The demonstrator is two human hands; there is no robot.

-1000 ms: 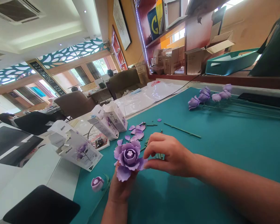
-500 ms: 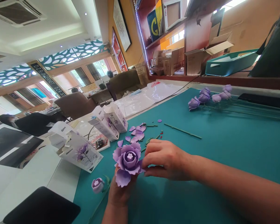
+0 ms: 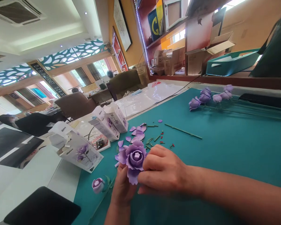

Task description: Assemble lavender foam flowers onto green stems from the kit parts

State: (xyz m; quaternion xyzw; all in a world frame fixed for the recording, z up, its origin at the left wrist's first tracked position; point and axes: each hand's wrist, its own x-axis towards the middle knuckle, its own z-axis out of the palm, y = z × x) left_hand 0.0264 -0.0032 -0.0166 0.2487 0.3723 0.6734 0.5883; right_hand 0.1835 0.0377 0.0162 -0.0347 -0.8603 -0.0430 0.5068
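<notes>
A large purple foam peony (image 3: 134,157) with layered petals sits in my left hand (image 3: 123,187), which cups it from below. My right hand (image 3: 161,173) closes on its right side, fingers pressed against the lower petals. Just beyond the flower lie loose lilac petals (image 3: 137,132), along with green stem pieces (image 3: 152,140) and tiny red bits (image 3: 162,137). A longer green stem (image 3: 183,131) rests further right. Near my left hand lies a small purple bud (image 3: 97,185) with green leaves. The flower's underside is hidden by my hands.
A teal mat (image 3: 224,156) covers the table. Purple roses on long stems (image 3: 208,98) lie at its far right. Printed flower-kit boxes (image 3: 78,151) stand along its left edge. Plastic sheeting (image 3: 150,100), chairs and shelves with cartons lie beyond.
The peony has moved down and right, turning slightly. My right hand has closed in against it, and the small green and red pieces beyond it now show more fully.
</notes>
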